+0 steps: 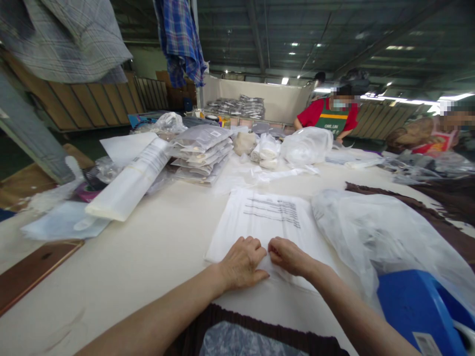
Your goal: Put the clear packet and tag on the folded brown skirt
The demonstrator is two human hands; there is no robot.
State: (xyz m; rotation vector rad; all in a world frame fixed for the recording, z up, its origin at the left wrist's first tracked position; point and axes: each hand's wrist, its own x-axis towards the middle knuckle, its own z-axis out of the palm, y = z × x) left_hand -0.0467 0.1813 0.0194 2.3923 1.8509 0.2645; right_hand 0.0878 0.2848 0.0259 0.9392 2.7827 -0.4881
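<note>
A white, translucent plastic bag (272,210) with lines of black print lies flat on the table in front of me. My left hand (245,262) rests on its near part, fingers curled in and the thumb stretched toward the right. Close beside it, my right hand (289,254) is closed, its bent fingers at the bag's surface. The fingertips of both hands nearly meet, and the exact fold of plastic between them is hidden. Below my forearms, dark brown fabric (193,331) with a bluish plastic piece (245,341) lies at the table's near edge.
Left stand a rolled plastic bundle (129,180), a stack of bagged garments (202,153) and a brown phone-like slab (37,269). At right are a large clear bag (374,232) and a blue container (411,311). Shirts (181,39) hang above; a co-worker (330,116) stands across the table.
</note>
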